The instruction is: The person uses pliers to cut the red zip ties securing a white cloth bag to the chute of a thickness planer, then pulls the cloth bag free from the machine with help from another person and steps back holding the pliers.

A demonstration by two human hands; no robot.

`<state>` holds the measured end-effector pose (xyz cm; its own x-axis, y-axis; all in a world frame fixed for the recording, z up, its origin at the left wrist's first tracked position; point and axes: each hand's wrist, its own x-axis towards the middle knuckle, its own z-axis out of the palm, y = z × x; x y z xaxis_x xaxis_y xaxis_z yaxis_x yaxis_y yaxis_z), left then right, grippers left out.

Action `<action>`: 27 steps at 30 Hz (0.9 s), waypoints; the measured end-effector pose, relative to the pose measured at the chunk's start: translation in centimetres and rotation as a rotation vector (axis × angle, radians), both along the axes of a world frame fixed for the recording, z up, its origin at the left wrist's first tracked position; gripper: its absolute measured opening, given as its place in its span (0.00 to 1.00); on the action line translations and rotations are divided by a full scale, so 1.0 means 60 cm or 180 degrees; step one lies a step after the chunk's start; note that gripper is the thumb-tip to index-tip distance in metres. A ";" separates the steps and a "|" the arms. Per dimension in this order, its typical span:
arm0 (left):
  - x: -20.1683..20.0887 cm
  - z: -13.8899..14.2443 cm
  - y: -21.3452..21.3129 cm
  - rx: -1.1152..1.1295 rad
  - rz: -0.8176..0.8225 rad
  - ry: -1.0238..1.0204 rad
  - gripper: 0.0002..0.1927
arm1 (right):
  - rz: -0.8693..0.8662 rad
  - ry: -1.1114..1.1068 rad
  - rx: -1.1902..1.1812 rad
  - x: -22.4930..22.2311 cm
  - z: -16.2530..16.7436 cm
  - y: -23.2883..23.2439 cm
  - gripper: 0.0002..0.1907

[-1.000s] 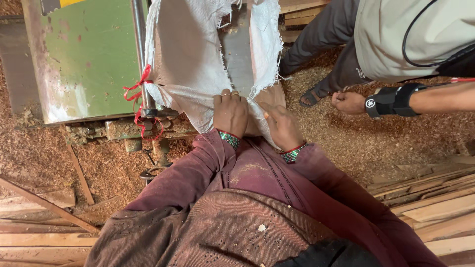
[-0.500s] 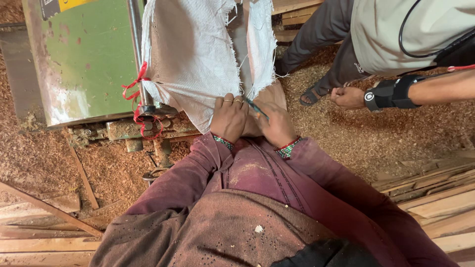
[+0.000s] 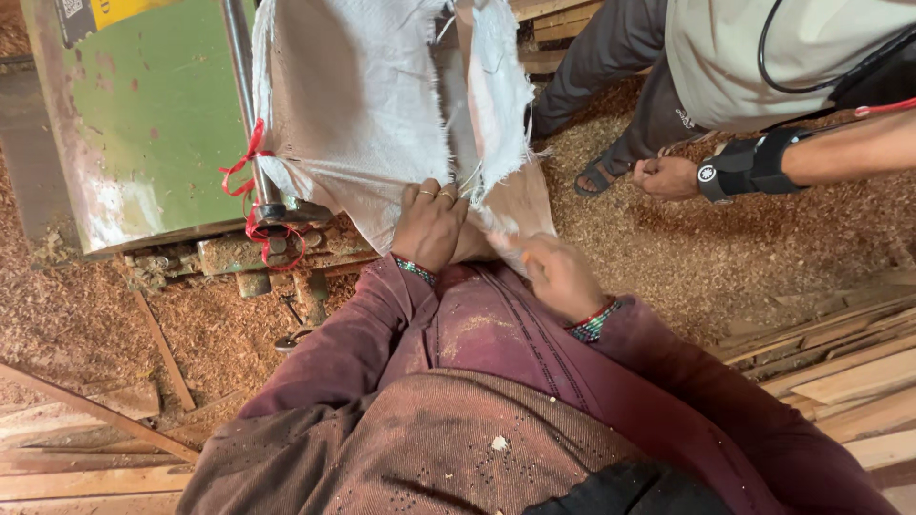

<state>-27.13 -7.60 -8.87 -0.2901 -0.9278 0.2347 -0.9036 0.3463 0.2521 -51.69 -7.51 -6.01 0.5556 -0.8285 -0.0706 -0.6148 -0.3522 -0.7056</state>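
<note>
From the head camera, looking down: one white woven plastic sack (image 3: 353, 105) hangs against a green metal machine (image 3: 143, 114) at the far left, tied to its pole with two knots of red string (image 3: 250, 181). The sack's frayed edges part around a gap at the middle. Two hands of the wearer work at its lower edge. The left hand (image 3: 431, 224) (two rings on the fingers, a beaded bangle at the wrist) is closed on a fold of the sack cloth. The right hand (image 3: 558, 277) sits just right of it, blurred, so I cannot tell whether it grips the cloth or only touches it.

A yellow rectangular label (image 3: 124, 10) sits at the machine's top edge, cut off by the frame. A second person stands far right, one hand (image 3: 666, 176) showing, a black wrist brace (image 3: 749, 164) behind it. Sawdust (image 3: 725, 248) covers the floor; wooden planks (image 3: 840, 372) lie stacked near right.
</note>
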 end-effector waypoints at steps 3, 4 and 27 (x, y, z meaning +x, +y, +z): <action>0.000 0.004 0.003 0.0131 -0.0095 -0.0018 0.10 | -0.0282 -0.0574 -0.0759 0.022 -0.007 -0.021 0.16; -0.002 0.005 0.006 0.0122 -0.0093 -0.0020 0.10 | -0.0348 -0.0580 -0.0746 0.038 -0.015 -0.033 0.15; -0.010 0.019 -0.002 0.0259 0.0173 -0.0426 0.16 | -0.1364 -0.2933 0.2393 -0.073 -0.048 -0.007 0.29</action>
